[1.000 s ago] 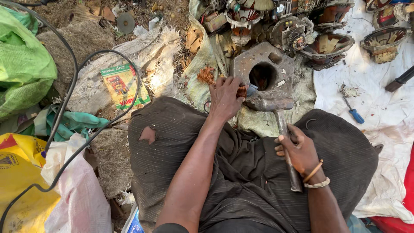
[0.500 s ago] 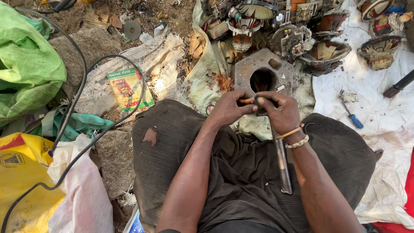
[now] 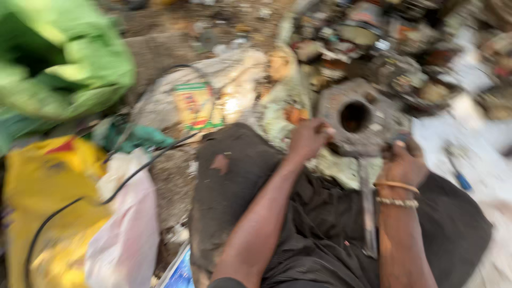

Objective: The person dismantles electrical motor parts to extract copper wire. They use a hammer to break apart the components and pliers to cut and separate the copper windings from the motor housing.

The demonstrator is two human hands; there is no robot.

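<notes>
Cluttered dirt floor, blurred. Left hand fisted at metal housing edge; right hand fingers curled, contents unclear. Likely heavy, rigid; grip by rim.

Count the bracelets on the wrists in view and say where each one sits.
2, both on the right wrist: a thin orange bangle nearer the right hand, and a pale beaded bracelet just below it. The left wrist looks bare; the frame is blurred.

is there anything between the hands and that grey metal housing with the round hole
Nothing visible. The left hand is closed at the near left edge of the grey metal housing, and the right hand rests at its near right edge, above the long metal tool on the lap. The blur hides any small part in either grip.
</notes>
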